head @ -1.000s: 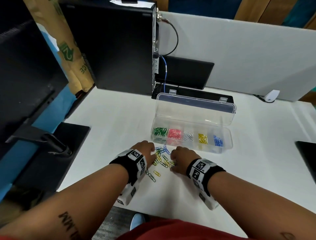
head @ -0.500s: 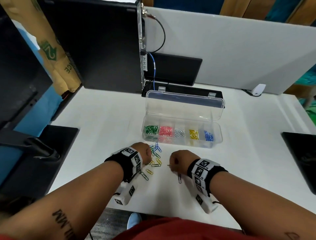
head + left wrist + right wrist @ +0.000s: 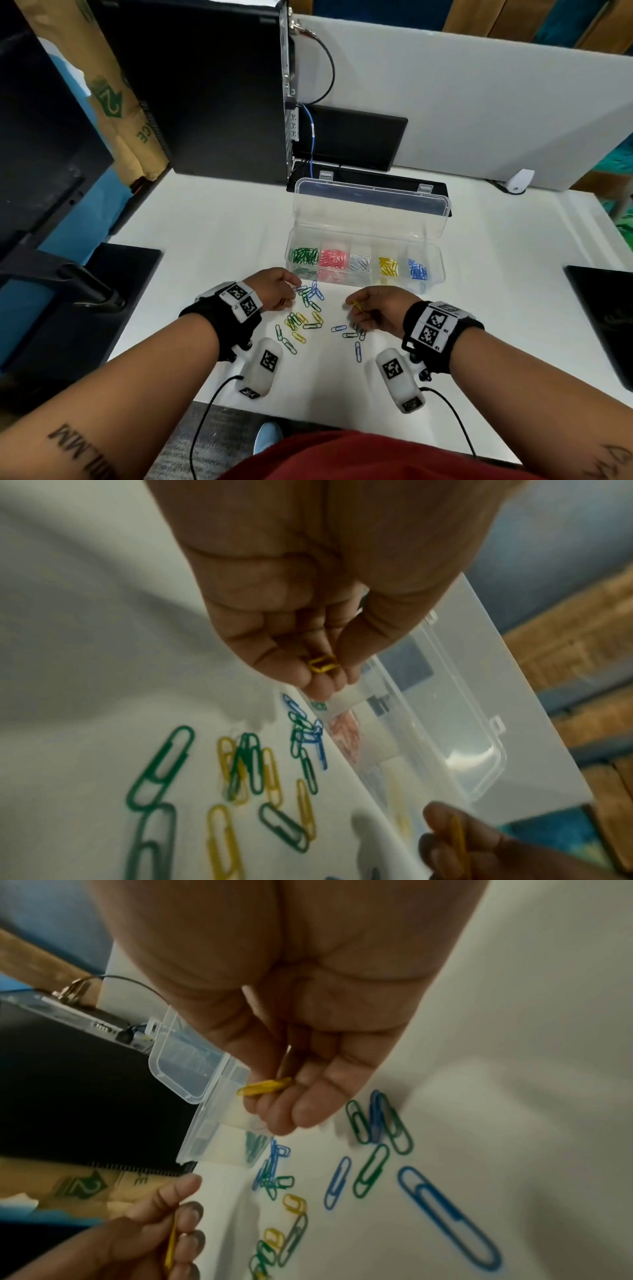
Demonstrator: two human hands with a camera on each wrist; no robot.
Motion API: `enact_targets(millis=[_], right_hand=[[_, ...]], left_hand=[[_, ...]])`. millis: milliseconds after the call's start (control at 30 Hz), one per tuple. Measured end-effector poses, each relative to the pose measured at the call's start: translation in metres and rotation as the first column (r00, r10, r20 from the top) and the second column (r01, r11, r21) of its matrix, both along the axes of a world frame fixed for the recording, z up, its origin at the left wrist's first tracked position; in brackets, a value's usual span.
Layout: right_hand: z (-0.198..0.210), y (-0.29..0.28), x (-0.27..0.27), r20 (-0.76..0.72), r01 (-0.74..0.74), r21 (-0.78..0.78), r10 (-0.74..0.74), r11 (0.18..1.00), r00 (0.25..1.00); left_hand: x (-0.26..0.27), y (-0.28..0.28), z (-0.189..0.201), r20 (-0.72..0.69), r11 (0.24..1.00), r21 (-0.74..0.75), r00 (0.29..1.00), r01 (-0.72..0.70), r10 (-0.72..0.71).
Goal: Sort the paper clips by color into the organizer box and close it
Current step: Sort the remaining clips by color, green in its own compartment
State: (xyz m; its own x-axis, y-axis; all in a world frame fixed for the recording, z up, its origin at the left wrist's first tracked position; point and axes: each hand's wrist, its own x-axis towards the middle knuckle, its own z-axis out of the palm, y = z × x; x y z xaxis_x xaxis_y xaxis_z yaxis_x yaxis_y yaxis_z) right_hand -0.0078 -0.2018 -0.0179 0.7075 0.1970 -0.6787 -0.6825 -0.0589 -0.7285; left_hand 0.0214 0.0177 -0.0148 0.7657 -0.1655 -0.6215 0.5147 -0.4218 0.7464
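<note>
Both hands already carry yellow. The right hand (image 3: 375, 310) pinches a yellow paper clip (image 3: 265, 1087) between thumb and fingers (image 3: 308, 1110), and the left hand (image 3: 274, 289) holds another yellow clip (image 3: 322, 664) tucked against its curled fingertips.

The organizer box (image 3: 435, 274) sits just beyond the hands on the white tabletop (image 3: 212, 219), its clear lid (image 3: 371, 219) standing open behind 5 compartments: green, pink, white, yellow and blue, from left to right. The yellow compartment (image 3: 388, 266) is 4th from the left, nearer the right hand. Loose clips (image 3: 305, 320) — green, yellow and blue — lie scattered between the wrists, some overlapping, with a few more blue and green ones (image 3: 349, 334) under the right hand.

These clips look light, thin and stiff, and coated wire tends to slide on a smooth top. A fingertip pinch across the narrow loops should hold one well, though overlapping clips may hook together and come up in pairs. Dropping from low over the cell would keep them from bouncing into a neighbour.

Room is fair: open tabletop to the right of the box, a dark computer case (image 3: 205, 85) behind on the left, and the near edge close under the forearms, so a flicked clip could go over.
</note>
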Motion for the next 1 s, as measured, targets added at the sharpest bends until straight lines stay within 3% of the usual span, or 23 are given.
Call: enact_targets(millis=[100,167,233,267,333,400,533,700,867,1000], right_hand=[[0.001,0.002,0.0,-0.067,0.085,0.035,-0.083,0.996,0.994],[0.0,0.005,0.001,-0.088,0.081,0.006,-0.08,0.997,0.993],[-0.001,0.009,0.002,-0.044,-0.065,-0.148,0.059,0.987,0.997],[-0.002,0.011,0.003,-0.001,-0.192,-0.303,0.202,0.933,0.979],[-0.002,0.018,0.004,0.027,-0.385,-0.598,0.498,0.703,0.867],[-0.002,0.026,0.003,0.033,-0.428,-0.712,0.636,0.556,0.771],[-0.003,0.044,0.006,0.043,-0.421,-0.77,0.698,0.479,0.715],[-0.005,0.063,0.018,-0.073,-0.46,-0.826,0.748,0.325,0.66],[-0.013,0.07,0.024,-0.144,-0.488,-0.842,0.776,0.23,0.614],[-0.015,0.071,0.026,-0.143,-0.489,-0.842,0.779,0.228,0.61]], left_hand=[[0.0,0.002,0.004,-0.05,1.0,-0.001,0.999,0.006,-0.006],[-0.002,0.006,-0.003,0.06,0.978,0.173,0.99,0.119,-0.131],[-0.007,0.01,-0.007,0.171,0.861,0.435,0.915,0.264,-0.366],[-0.011,0.011,-0.008,0.173,0.785,0.533,0.867,0.316,-0.467],[-0.015,0.011,-0.012,0.135,0.686,0.618,0.807,0.385,-0.574],[-0.018,0.01,-0.015,0.115,0.647,0.642,0.783,0.411,-0.611],[-0.018,-0.001,-0.015,0.124,0.621,0.66,0.754,0.423,-0.645],[-0.019,-0.013,-0.016,0.135,0.597,0.686,0.733,0.416,-0.667],[-0.013,-0.013,-0.023,0.079,0.551,0.702,0.72,0.452,-0.69],[-0.011,-0.012,-0.028,0.072,0.563,0.682,0.722,0.468,-0.688]])
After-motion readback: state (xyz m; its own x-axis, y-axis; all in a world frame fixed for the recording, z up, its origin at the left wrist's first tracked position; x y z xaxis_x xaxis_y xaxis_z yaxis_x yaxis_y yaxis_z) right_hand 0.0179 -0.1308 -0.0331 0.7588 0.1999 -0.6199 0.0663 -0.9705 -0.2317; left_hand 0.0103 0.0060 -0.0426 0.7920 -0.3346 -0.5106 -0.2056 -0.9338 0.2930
